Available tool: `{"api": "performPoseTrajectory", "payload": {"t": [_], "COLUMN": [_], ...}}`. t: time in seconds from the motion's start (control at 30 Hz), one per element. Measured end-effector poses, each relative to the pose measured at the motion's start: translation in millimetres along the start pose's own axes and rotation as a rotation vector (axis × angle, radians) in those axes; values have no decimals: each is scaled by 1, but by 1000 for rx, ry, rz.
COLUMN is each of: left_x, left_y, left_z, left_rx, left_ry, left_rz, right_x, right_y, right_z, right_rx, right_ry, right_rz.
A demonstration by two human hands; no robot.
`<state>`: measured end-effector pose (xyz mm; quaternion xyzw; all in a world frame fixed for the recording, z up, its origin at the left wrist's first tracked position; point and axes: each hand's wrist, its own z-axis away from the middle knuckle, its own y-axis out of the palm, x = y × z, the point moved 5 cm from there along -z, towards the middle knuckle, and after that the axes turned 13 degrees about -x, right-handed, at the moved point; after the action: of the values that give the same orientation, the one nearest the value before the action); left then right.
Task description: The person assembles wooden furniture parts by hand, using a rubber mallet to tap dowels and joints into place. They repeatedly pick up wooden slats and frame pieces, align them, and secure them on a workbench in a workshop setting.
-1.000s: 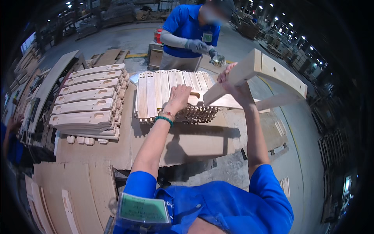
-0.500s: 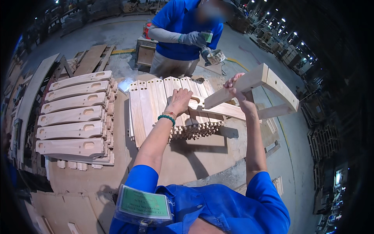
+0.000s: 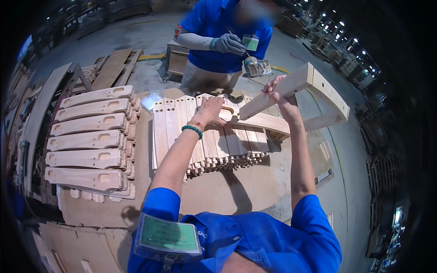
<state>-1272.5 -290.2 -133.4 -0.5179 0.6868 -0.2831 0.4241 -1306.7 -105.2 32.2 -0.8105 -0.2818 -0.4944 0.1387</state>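
Both my hands hold an assembled pale wooden frame (image 3: 330, 94), made of several pieces joined at corners and tilted up over the right of the bench. My left hand (image 3: 210, 111), with bead bracelets at the wrist, grips the slotted end of its lower rail. My right hand (image 3: 283, 101) is wrapped round the upper beam, fingers curled over its far edge. Under the frame lies a stack of wooden slats (image 3: 209, 145), side by side, with dowel pegs at their near ends and drilled holes at their far ends.
Left of the slats, several slotted curved rails (image 3: 86, 141) are piled in rows. Both piles rest on a board-covered bench (image 3: 205, 195). Across it stands a co-worker in a blue shirt (image 3: 209, 22), gloved, holding a thin brush and a small container (image 3: 258, 68).
My view has shifted slightly, and the frame stays in both hands with little movement. The co-worker's gloved hand and container have moved a little to the right, and the brush now shows clearly.
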Motion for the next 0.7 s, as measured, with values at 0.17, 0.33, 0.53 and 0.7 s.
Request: {"api": "performPoseTrajectory", "payload": {"t": [0.17,0.33,0.53,0.7], "left_x": [20,12,4,-10], "left_y": [12,11,0,4], "left_z": [17,22,33,31], "left_rx": [-103,-153,-193,-180], "left_ry": [-65,-7,247,270], "left_rz": [62,168,151,161], "right_x": [-16,-30,-39,-39], "right_y": [17,5,11,-7], "right_z": [-12,-17,-19,-17], "right_rx": [52,65,87,94], "right_ry": [14,70,64,8], "right_rz": [30,34,54,274]}}
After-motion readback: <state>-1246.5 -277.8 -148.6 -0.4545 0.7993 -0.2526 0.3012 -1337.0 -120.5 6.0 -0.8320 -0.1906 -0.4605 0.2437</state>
